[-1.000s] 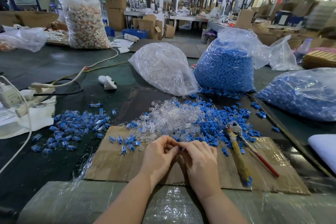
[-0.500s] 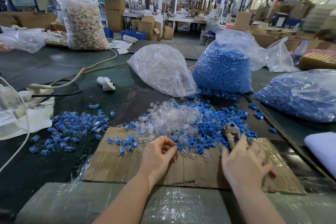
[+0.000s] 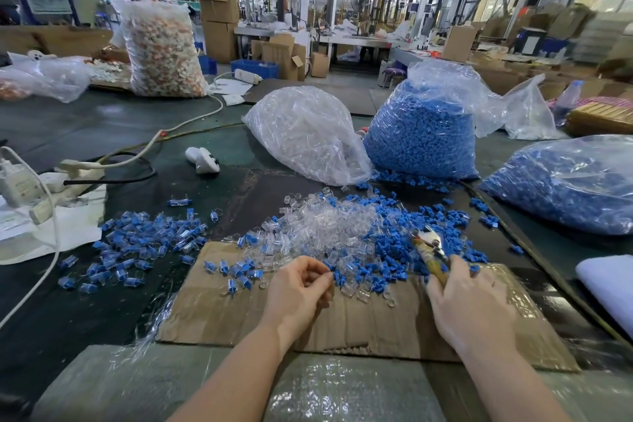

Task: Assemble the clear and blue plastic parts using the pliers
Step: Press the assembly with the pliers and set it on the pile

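A heap of loose clear parts (image 3: 325, 226) and blue parts (image 3: 390, 243) lies at the far edge of a cardboard sheet (image 3: 359, 319). My left hand (image 3: 298, 288) sits at the near edge of the heap, fingers curled and pinching a small part that is mostly hidden. My right hand (image 3: 469, 301) grips the yellow handles of the pliers (image 3: 428, 247), whose metal jaws point away over the blue parts. A pile of joined clear-and-blue pieces (image 3: 144, 243) lies to the left on the dark table.
Behind the heap stand a bag of clear parts (image 3: 308, 134) and a bag of blue parts (image 3: 424, 134); another blue bag (image 3: 568, 181) lies at right. A power strip with cables (image 3: 68, 175) and a white handheld device (image 3: 202, 159) lie at left. A person works at far left.
My right hand left my left hand, moved right to the pliers and now grips them, lifting their handles. My left hand stays near the heap with its small part.
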Demonstrator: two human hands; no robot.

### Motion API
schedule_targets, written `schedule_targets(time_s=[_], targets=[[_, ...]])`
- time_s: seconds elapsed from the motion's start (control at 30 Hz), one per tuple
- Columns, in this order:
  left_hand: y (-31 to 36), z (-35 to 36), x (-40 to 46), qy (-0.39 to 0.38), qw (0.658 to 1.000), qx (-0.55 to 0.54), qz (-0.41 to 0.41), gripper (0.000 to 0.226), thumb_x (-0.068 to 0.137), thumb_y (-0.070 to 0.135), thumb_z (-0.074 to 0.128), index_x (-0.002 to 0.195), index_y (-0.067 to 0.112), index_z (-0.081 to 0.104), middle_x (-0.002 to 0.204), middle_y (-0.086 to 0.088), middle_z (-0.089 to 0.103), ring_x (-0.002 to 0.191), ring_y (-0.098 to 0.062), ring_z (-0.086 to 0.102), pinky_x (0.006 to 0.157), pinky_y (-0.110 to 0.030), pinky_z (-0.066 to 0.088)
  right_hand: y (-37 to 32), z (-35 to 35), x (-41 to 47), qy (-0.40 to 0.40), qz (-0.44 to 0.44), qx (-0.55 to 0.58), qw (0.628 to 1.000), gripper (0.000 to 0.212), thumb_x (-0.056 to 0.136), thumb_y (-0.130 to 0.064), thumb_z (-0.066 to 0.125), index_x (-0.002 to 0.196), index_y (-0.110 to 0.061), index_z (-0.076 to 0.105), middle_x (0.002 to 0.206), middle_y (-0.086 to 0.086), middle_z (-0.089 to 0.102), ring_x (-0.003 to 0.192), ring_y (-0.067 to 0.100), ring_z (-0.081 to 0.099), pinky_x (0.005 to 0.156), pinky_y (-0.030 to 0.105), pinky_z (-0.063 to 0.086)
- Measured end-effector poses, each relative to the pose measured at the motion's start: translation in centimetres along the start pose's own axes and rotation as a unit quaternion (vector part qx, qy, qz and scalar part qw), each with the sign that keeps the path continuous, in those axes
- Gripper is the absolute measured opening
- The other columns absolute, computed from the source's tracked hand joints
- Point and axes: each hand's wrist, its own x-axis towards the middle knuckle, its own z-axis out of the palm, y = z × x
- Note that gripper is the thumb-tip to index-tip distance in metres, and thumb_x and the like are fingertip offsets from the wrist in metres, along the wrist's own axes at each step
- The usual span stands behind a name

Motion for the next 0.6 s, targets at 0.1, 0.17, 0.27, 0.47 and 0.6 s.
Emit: schedule_targets(time_s=[0.1,0.17,0.27,0.47,0.6], targets=[[0.6,-0.1,0.3,0.004,0.997,-0.068,-0.039,0.004,0.088,0.004,0.058,0.091,0.003,0.061,0.072,-0.011,0.065,0.055,-0.013,0.059,0.053,-0.021,0.051,-0.8,-0.8,-0.7,-0.033,-0.097,0.176,0.979,0.03,0.097,-0.039,0.038,0.119,-0.02,0.045,0.094,-0.003,0.053,0.088,0.013,0.052,0.072,0.02,0.043],[1.0,-0.1,0.5,0.012,0.99,-0.123,-0.067,0.007,0.089,0.006,0.058,0.094,0.002,0.06,0.07,-0.01,0.065,0.056,-0.017,0.056,0.05,-0.026,0.047,-1.7,-1.4,-1.4,-0.132,-0.102,0.324,0.931,0.014,0.097,-0.034,0.042,0.102,-0.022,0.048,0.077,-0.009,0.049,0.063,0.007,0.046,0.051,0.012,0.035],[1.4,0.1,0.8,0.015,0.982,-0.161,-0.094,0.009,0.09,0.011,0.058,0.096,0.004,0.06,0.066,-0.006,0.063,0.052,-0.018,0.052,0.047,-0.03,0.04,-2.6,-2.0,-2.1,-0.27,-0.076,0.462,0.841,0.017,0.094,-0.027,0.049,0.087,-0.014,0.058,0.058,-0.009,0.047,0.051,0.011,0.039,0.047,0.021,0.029],[1.3,-0.1,1.6,0.04,0.983,-0.138,-0.114,0.006,0.089,0.015,0.06,0.093,0.012,0.063,0.072,-0.005,0.063,0.054,-0.015,0.058,0.042,-0.03,0.043,-3.7,-2.3,-3.0,-0.342,-0.09,0.445,0.823,0.008,0.067,-0.016,0.058,0.074,-0.013,0.06,0.05,-0.008,0.047,0.048,0.013,0.038,0.048,0.024,0.027],[1.4,-0.2,1.9,0.065,0.976,-0.17,-0.121,0.005,0.088,0.012,0.061,0.087,0.008,0.063,0.055,0.0,0.062,0.046,-0.012,0.055,0.039,-0.027,0.043,-4.2,-2.2,-3.0,-0.37,-0.073,0.439,0.815,0.01,0.065,-0.017,0.055,0.075,-0.014,0.057,0.061,0.0,0.047,0.058,0.019,0.039,0.056,0.031,0.028]])
